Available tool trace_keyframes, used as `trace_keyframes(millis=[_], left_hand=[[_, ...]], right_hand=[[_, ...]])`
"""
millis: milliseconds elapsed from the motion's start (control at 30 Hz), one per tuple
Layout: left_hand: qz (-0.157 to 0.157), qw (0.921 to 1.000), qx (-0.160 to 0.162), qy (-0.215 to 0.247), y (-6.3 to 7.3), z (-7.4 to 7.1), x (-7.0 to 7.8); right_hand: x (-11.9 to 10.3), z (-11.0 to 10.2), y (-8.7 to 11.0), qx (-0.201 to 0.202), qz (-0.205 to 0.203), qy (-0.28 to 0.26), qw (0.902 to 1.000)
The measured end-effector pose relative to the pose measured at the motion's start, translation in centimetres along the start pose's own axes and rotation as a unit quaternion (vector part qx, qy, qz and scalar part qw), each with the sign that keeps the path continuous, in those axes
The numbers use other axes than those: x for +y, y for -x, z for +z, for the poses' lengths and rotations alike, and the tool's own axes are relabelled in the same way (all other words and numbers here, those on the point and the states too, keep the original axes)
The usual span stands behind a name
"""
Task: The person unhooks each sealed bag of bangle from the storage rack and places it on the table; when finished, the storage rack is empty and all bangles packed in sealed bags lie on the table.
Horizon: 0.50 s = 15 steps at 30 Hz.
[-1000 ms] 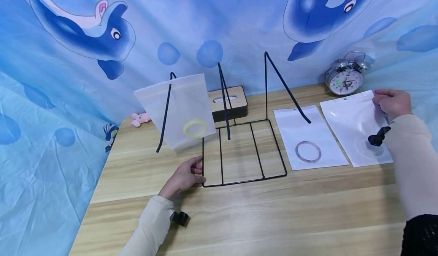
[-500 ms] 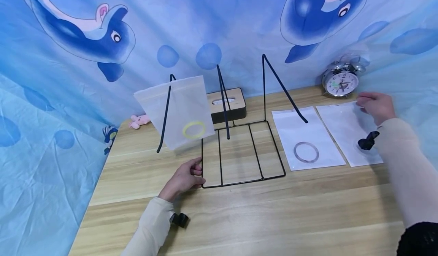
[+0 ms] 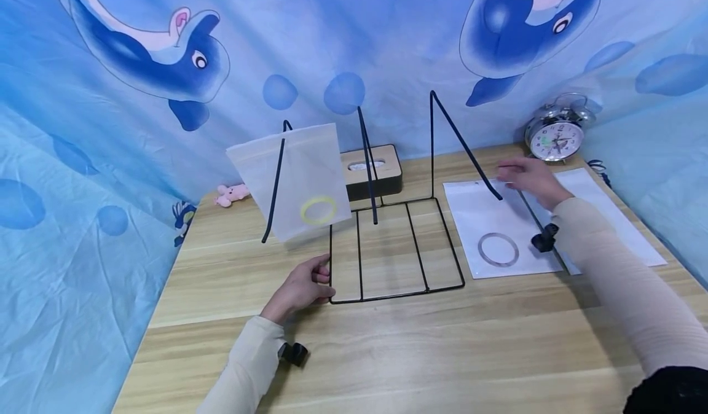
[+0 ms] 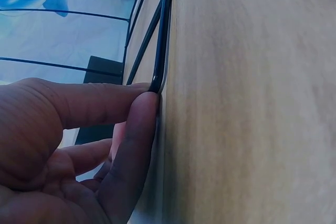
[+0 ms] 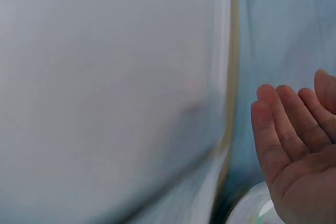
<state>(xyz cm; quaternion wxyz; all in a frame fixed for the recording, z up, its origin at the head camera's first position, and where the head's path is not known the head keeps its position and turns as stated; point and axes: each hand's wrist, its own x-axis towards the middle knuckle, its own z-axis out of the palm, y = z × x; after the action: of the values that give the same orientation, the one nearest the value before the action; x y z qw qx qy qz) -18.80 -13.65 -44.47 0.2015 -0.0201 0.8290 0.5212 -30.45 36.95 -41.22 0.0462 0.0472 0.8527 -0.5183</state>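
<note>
Two white hang-hole pouches lie flat on the wood-grain tabletop (image 3: 387, 352), right of the black three-arm wire rack (image 3: 432, 156). A translucent pouch (image 3: 310, 168) holding a yellow ring (image 3: 303, 212) hangs from the rack's left arm.

Change of state: the right hand (image 3: 533, 180) has left the far top corner of the outer pouch (image 3: 605, 217) and moved inward, over the upper corner of the inner pouch (image 3: 481, 208), which contains a purplish ring (image 3: 480, 251). Both flat pouches have stayed on the tabletop. The right fingers are released and extended; the right wrist view shows nothing in their grasp.

Constant condition: the left hand (image 3: 301, 285) pinches the rack's near left base corner between thumb and fingers, as before.

Significance, by judgement: the right hand's work has passed from the outer pouch to the inner pouch, while the left hand's pinch steadies the rack.
</note>
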Motion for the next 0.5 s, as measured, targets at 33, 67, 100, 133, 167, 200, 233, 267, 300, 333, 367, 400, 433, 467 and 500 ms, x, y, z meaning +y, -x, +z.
trace_keyframes(millis=[33, 67, 100, 133, 167, 200, 233, 267, 300, 333, 367, 400, 433, 467, 500], left_hand=[[0.001, 1.0000, -0.002, 0.000, 0.0, 0.0, 0.0], [0.002, 1.0000, -0.001, 0.000, 0.0, 0.1, 0.0], [0.003, 1.0000, -0.002, -0.002, 0.0, 0.1, 0.1], [0.004, 1.0000, -0.003, -0.003, 0.1, 0.1, 0.1], [0.006, 1.0000, -0.003, -0.006, 0.1, 0.1, 0.1], [0.007, 0.9999, -0.004, -0.007, 0.1, 0.1, 0.1], [0.010, 0.9999, -0.006, -0.011, 0.1, 0.1, 0.1], [0.011, 0.9998, -0.006, -0.013, 0.1, 0.1, 0.1], [0.011, 0.9998, -0.007, -0.013, 0.1, 0.2, 0.1], [0.013, 0.9998, -0.008, -0.014, 0.1, 0.1, 0.1], [0.015, 0.9997, -0.010, -0.015, 0.1, 0.1, 0.0], [0.018, 0.9997, -0.011, -0.015, 0.1, 0.0, 0.0], [0.021, 0.9996, -0.014, -0.015, 0.1, 0.0, -0.1], [0.021, 0.9996, -0.014, -0.015, 0.1, 0.0, -0.1], [0.021, 0.9995, -0.015, -0.015, 0.1, 0.0, -0.1]], right_hand=[[-0.8, 0.8, 0.1, -0.006, -0.010, -0.002, 0.9999], [-1.7, 1.6, 0.3, -0.009, -0.025, -0.002, 0.9997], [-2.6, 2.3, 0.4, -0.009, -0.041, -0.005, 0.9991], [-3.5, 3.0, 0.6, -0.013, -0.061, -0.018, 0.9979], [-4.5, 3.6, 0.8, -0.014, -0.085, -0.030, 0.9958], [-5.5, 4.2, 1.0, -0.015, -0.110, -0.039, 0.9930], [-6.5, 4.8, 1.2, -0.017, -0.139, -0.052, 0.9888], [-7.4, 5.3, 1.4, -0.023, -0.167, -0.069, 0.9833], [-8.2, 5.9, 1.5, -0.033, -0.188, -0.087, 0.9778], [-9.0, 6.5, 1.6, -0.041, -0.207, -0.097, 0.9725], [-9.6, 7.0, 1.7, -0.045, -0.224, -0.101, 0.9683], [-10.1, 7.5, 1.7, -0.050, -0.237, -0.107, 0.9644], [-10.4, 8.0, 1.7, -0.055, -0.243, -0.117, 0.9612], [-10.6, 8.3, 1.5, -0.058, -0.246, -0.124, 0.9596], [-10.7, 8.7, 1.4, -0.056, -0.245, -0.126, 0.9596]])
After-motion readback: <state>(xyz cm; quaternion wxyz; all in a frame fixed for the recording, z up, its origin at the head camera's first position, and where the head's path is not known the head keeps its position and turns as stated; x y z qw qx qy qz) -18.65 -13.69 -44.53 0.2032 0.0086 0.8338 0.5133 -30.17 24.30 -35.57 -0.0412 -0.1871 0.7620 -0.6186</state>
